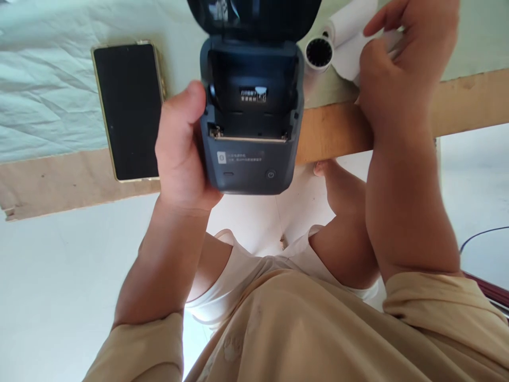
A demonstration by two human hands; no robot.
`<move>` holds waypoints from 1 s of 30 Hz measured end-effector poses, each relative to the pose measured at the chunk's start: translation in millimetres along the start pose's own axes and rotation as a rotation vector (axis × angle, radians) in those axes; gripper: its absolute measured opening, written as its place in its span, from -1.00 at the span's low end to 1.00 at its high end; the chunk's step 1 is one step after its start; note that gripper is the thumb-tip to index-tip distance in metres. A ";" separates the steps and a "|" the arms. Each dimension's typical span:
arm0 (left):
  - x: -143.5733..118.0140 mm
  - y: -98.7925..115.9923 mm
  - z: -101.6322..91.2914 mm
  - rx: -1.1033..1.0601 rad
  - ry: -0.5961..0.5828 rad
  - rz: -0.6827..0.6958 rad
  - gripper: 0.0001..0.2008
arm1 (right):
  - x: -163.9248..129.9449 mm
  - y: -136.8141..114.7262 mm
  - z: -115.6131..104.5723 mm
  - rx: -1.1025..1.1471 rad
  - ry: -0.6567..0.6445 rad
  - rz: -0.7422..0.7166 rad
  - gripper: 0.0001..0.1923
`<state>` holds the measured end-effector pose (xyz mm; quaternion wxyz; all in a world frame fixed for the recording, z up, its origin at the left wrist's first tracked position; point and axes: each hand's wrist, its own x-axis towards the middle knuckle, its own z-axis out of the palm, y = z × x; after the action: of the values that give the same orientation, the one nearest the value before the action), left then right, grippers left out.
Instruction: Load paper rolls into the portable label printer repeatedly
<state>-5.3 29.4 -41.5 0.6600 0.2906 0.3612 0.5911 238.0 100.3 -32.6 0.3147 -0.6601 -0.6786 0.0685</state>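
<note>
My left hand (183, 148) grips the left side of a dark portable label printer (250, 164), its thumb along the casing. The printer's black lid (254, 18) is raised, and the bay inside shows a small printed label but no roll. To the right of the printer, my right hand (409, 69) is closed, with thumb and fingers on a piece of white paper (345, 61). Beside that paper are a white paper roll (352, 21) and a roll end with a dark, toothed core (319, 53). The fingers partly hide the paper.
A tablet or large phone (127, 111) in a clear case lies left of the printer, overlapping the table's wooden edge (338, 132). Pale green cloth (47, 79) covers the tabletop. My legs are below the edge, and a dark cable (483, 232) curves at the far right.
</note>
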 end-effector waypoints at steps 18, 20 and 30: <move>1.7 6.5 7.9 0.058 -0.210 0.017 -0.43 | 15.2 -34.3 -22.9 -0.370 -0.408 -0.120 -0.37; 2.4 6.0 7.8 0.074 -0.179 0.014 -0.42 | 12.5 -34.5 -21.4 -0.380 -0.460 -0.073 -0.47; -3.3 1.8 8.6 -0.038 -0.186 -0.007 -0.47 | -21.1 -8.7 -35.5 0.387 -0.069 -0.120 -0.46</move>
<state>0.6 26.7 -34.7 0.6981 0.3303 0.2883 0.5661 247.4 68.0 -7.2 0.4158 -0.5429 -0.7013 0.2013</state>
